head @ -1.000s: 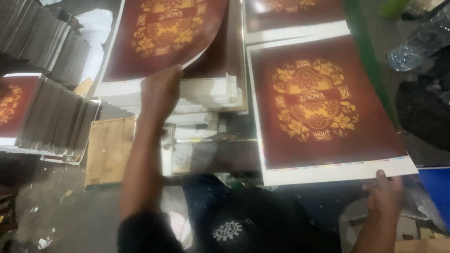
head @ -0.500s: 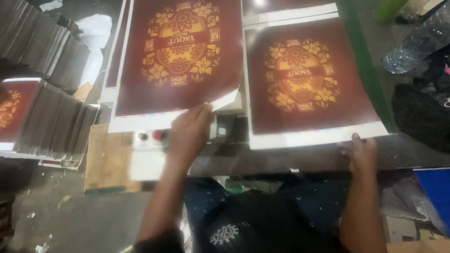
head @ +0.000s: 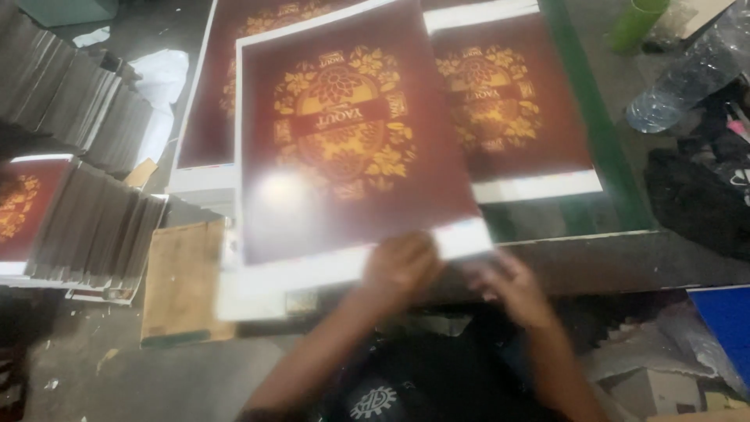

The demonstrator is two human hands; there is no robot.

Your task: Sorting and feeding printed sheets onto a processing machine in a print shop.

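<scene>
Hands: left hand [head: 402,266] grips maroon-and-gold printed sheet [head: 348,141], right hand [head: 512,285] beside.

A large glossy maroon printed sheet with a gold floral emblem and white margins [head: 344,148] lies slightly tilted, overlapping two matching prints, its near white edge blurred at the table's front.

Head view, steeply downward, close.

Dim workshop, littered grey floor [head: 86,375]
</scene>
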